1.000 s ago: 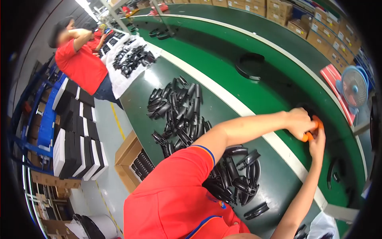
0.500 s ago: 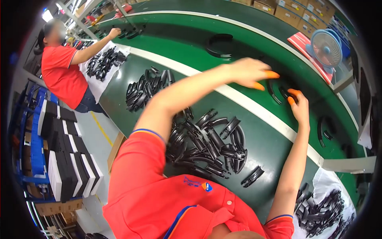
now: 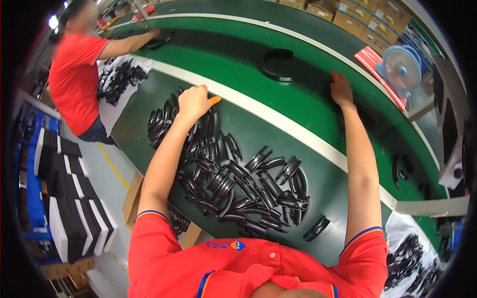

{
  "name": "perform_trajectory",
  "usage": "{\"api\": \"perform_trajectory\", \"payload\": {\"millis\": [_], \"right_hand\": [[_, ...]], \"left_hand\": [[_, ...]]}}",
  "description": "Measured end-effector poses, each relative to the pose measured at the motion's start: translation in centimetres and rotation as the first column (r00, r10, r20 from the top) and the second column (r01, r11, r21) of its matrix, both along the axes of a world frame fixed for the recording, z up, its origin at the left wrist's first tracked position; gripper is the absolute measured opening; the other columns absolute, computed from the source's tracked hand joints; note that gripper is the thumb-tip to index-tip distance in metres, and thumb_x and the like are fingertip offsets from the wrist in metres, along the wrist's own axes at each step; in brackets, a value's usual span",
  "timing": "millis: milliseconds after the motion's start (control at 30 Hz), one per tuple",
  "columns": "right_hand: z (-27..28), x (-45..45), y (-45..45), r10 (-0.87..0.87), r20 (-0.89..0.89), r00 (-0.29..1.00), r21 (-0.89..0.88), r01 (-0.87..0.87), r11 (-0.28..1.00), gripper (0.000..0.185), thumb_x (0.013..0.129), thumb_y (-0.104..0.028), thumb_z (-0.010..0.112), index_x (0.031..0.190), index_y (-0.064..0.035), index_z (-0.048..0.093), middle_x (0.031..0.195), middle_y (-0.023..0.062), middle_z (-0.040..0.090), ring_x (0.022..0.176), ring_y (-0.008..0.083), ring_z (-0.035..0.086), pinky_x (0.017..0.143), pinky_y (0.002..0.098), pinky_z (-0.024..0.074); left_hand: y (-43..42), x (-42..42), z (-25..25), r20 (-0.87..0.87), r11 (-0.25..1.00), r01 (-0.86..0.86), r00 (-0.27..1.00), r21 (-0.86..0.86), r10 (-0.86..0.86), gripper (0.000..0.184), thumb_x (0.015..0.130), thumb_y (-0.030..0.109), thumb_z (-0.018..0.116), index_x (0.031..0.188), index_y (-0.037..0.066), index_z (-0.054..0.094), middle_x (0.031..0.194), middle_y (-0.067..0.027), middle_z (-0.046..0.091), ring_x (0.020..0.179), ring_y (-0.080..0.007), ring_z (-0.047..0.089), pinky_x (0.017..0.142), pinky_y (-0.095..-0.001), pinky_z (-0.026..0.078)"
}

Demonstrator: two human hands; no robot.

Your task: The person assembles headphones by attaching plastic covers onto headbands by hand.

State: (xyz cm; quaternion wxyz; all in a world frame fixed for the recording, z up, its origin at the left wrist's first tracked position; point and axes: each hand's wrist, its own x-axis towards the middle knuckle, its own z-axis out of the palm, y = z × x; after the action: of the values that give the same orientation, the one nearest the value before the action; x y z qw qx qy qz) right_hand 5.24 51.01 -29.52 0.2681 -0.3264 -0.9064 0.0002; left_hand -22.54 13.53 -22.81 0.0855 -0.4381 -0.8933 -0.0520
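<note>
My left hand (image 3: 195, 103) is over the far-left end of a pile of black curved plastic parts (image 3: 268, 184) on the dark green table. Its thumb, in an orange finger cover, sticks out to the right; the other fingers bend down out of sight, so any grip is hidden. Across the white rail, my right hand (image 3: 342, 89) reaches over the green conveyor belt (image 3: 223, 52), its fingers stretched forward and nothing visible in them. A dark curved part shows partly beside that wrist. Farther left on the belt lies a black C-shaped part (image 3: 271, 72).
More black parts (image 3: 399, 171) lie on the belt at right. One single part (image 3: 317, 228) rests apart from the pile. A co-worker (image 3: 77, 84) reaches over the belt at left. White sheets hold parts at both sides. A fan (image 3: 400, 68) stands beyond the belt.
My left hand has come back from the belt to the pile at left. My right hand has moved up and left over the belt. The co-worker's arm has shifted right, and the view has moved slightly.
</note>
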Motion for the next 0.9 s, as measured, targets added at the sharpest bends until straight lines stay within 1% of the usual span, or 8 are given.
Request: {"api": "perform_trajectory", "payload": {"millis": [100,200,367,433,533,667,733,900], "right_hand": [[-0.2,-0.7,2.6,-0.115,0.211,0.971,-0.064,0.131,0.989,0.036,0.084,-0.010,0.063,0.120,-0.0124,0.059,0.114,0.0151,0.063,0.105,0.0353,0.060,0.084,0.0435,0.0514],[1.1,0.1,2.1,-0.007,-0.053,0.999,-0.145,-0.001,0.989,0.035,0.084,-0.006,0.065,0.118,-0.0093,0.058,0.094,0.0124,0.069,0.090,0.0320,0.066,0.077,0.0400,0.0510],[7.9,1.1,-2.5,0.094,-0.133,0.987,-0.373,-0.137,0.918,0.036,0.084,-0.004,0.065,0.119,-0.0087,0.058,0.090,0.0098,0.068,0.084,0.0212,0.066,0.077,0.0327,0.0497],[10.4,1.2,-4.3,0.105,-0.146,0.984,-0.363,-0.152,0.920,0.036,0.084,-0.004,0.065,0.119,-0.0088,0.059,0.089,0.0090,0.068,0.083,0.0182,0.064,0.076,0.0310,0.0491],[12.9,1.6,-6.2,0.156,-0.274,0.949,-0.325,-0.244,0.914,0.032,0.084,-0.005,0.066,0.115,-0.0082,0.061,0.088,0.0091,0.068,0.083,0.0200,0.064,0.078,0.0312,0.0488],[12.1,4.1,-6.4,0.074,-0.016,0.997,-0.403,-0.074,0.912,0.031,0.082,-0.005,0.067,0.112,-0.0079,0.064,0.098,0.0121,0.067,0.094,0.0247,0.064,0.084,0.0349,0.0484],[10.2,5.3,-6.9,0.048,0.217,0.975,-0.180,-0.008,0.984,0.030,0.080,-0.005,0.067,0.110,-0.0071,0.065,0.109,0.0153,0.064,0.107,0.0302,0.059,0.092,0.0387,0.0462],[4.5,3.2,-6.0,0.223,0.083,0.971,-0.216,-0.201,0.955,0.031,0.082,-0.011,0.066,0.111,-0.0041,0.065,0.118,0.0176,0.060,0.113,0.0343,0.055,0.099,0.0397,0.0429]], "left_hand": [[0.2,-0.7,-0.6,0.073,1.000,-0.004,0.997,0.012,0.004,0.048,0.073,0.045,0.077,0.089,0.003,0.061,0.082,-0.0184,0.068,0.082,-0.0364,0.066,0.070,-0.0450,0.052],[0.3,-0.5,0.0,0.208,1.000,0.020,0.978,0.022,-0.025,0.048,0.072,0.037,0.077,0.102,0.003,0.062,0.088,-0.0197,0.068,0.090,-0.0361,0.066,0.076,-0.0427,0.052],[3.1,-1.7,0.0,0.292,0.978,0.128,0.941,0.162,-0.171,0.046,0.074,0.021,0.073,0.114,0.001,0.063,0.088,-0.0165,0.068,0.085,-0.0320,0.066,0.077,-0.0382,0.051],[5.2,-1.2,0.6,0.588,0.883,0.123,0.703,0.453,-0.400,0.032,0.078,0.014,0.070,0.107,0.002,0.067,0.081,-0.0116,0.065,0.078,-0.0270,0.064,0.074,-0.0365,0.051],[8.2,0.4,0.2,0.238,0.927,0.192,0.931,0.322,-0.276,0.027,0.077,0.019,0.073,0.099,0.004,0.068,0.079,-0.0101,0.064,0.076,-0.0262,0.063,0.072,-0.0364,0.050],[8.4,-1.2,1.7,0.250,0.955,0.127,0.948,0.269,-0.196,0.029,0.074,0.024,0.076,0.096,0.007,0.069,0.080,-0.0102,0.064,0.079,-0.0281,0.064,0.073,-0.0372,0.050],[7.1,-3.7,1.9,0.206,0.962,0.080,0.969,0.262,-0.137,0.027,0.075,0.024,0.075,0.097,0.008,0.069,0.087,-0.0119,0.068,0.086,-0.0297,0.066,0.076,-0.0395,0.051],[4.3,-6.7,2.0,0.167,0.993,-0.072,0.982,-0.092,0.086,0.048,0.072,0.042,0.077,0.104,0.008,0.067,0.103,-0.0147,0.069,0.097,-0.0316,0.066,0.082,-0.0426,0.052]]}}
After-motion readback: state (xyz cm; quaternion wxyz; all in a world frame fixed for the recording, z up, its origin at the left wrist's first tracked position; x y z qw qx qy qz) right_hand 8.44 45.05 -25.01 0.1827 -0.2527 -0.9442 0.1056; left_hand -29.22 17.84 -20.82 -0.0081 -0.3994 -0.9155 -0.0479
